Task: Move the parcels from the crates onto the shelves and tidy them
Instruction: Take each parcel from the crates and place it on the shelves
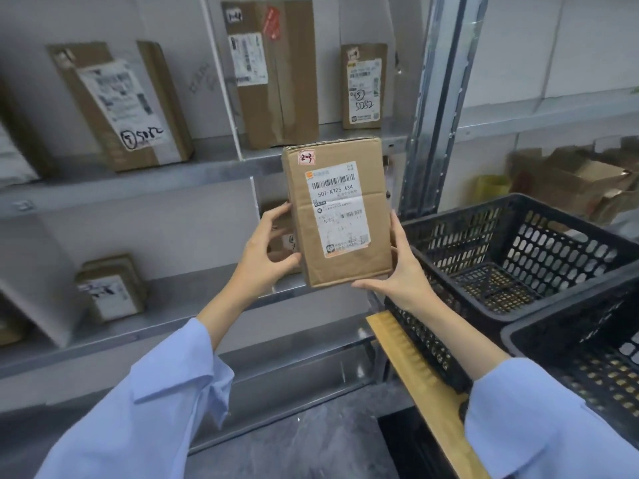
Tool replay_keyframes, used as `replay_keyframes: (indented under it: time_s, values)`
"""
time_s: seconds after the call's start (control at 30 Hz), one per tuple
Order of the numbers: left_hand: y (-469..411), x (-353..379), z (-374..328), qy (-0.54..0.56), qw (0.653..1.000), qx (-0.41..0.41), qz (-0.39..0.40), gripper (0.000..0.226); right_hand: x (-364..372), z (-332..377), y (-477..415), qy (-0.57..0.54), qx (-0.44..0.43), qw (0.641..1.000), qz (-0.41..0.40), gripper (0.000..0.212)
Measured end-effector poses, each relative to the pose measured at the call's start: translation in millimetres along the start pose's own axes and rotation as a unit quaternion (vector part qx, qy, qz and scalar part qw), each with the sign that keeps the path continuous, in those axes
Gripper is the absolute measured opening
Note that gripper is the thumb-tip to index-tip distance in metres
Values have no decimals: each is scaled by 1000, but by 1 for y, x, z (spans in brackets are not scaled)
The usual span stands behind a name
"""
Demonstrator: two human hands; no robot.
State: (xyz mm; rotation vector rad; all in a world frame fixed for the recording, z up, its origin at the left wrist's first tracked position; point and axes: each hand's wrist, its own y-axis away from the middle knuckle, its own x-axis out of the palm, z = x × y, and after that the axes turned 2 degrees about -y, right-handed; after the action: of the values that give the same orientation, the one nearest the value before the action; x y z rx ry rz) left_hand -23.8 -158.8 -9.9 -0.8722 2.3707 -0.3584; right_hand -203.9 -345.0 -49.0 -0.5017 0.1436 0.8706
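Fingers (276,216) around creased rectangular cardboard parcel (337,212)

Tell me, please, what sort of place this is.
Likely a parcel storeroom or pickup point: labelled cardboard boxes stand on metal shelves beside a black crate, and the left hand and right hand hold a barcoded parcel.

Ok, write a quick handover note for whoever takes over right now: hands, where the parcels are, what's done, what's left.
Hands: left hand and right hand both grip the held parcel by its sides, upright, in front of the shelves.
Done: three shelved parcels stand on the upper shelf; the visible floor of the near crate is bare.
Left: shelve the held parcel, straighten the leaning parcel, and check the second crate, whose inside is mostly out of view.
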Motion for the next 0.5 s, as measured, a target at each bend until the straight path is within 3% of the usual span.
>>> replay_keyframes:
  time_s: [0.2, 0.5]
  values:
    - [45, -47, 16, -38, 998, -43, -11, 81, 55, 17, -7, 14, -12, 999, 30, 95]
    - [136, -125, 27, -34, 992, -102, -66, 89, 160, 46, 15, -56, 34, 994, 91, 75]
